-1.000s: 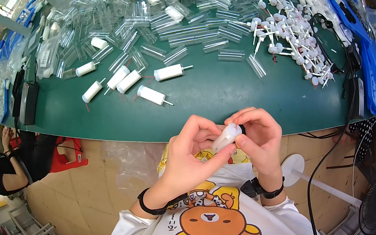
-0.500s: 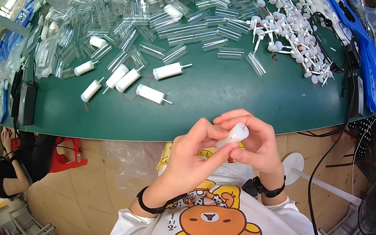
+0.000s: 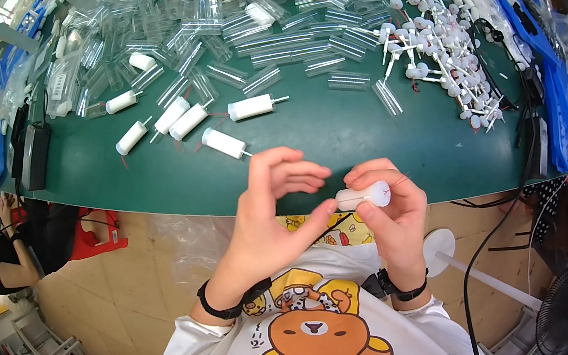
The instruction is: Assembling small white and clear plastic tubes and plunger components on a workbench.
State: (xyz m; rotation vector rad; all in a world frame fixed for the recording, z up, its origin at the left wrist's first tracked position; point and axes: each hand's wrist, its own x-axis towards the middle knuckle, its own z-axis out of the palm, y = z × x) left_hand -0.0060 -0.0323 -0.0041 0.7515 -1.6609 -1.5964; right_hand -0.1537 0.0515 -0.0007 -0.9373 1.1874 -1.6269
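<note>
My right hand [image 3: 405, 222] pinches a white cylinder [image 3: 352, 199] between thumb and fingers, over the table's near edge. A round whitish cap with a thin red wire forms the cylinder's right end. My left hand [image 3: 263, 213] is open to its left, fingers apart and curved; its thumb tip lies at or very close to the cylinder's left end. Beyond my hands lie several finished-looking white cylinders in clear sleeves, such as one nearby capped tube [image 3: 224, 143], with thin white stems and red wires.
Clear plastic tubes [image 3: 281, 56] are heaped across the far side of the green table [image 3: 335, 130]. At right lie many white discs with stems [image 3: 455, 81], near a blue tray [image 3: 562, 116] and black cables. A black power adapter [image 3: 38, 157] stands at left; a person [image 3: 0, 250] sits beyond.
My left hand has let go of the white cylinder and moved left, its fingers opening. The cylinder, now in my right hand alone, has turned more level.
</note>
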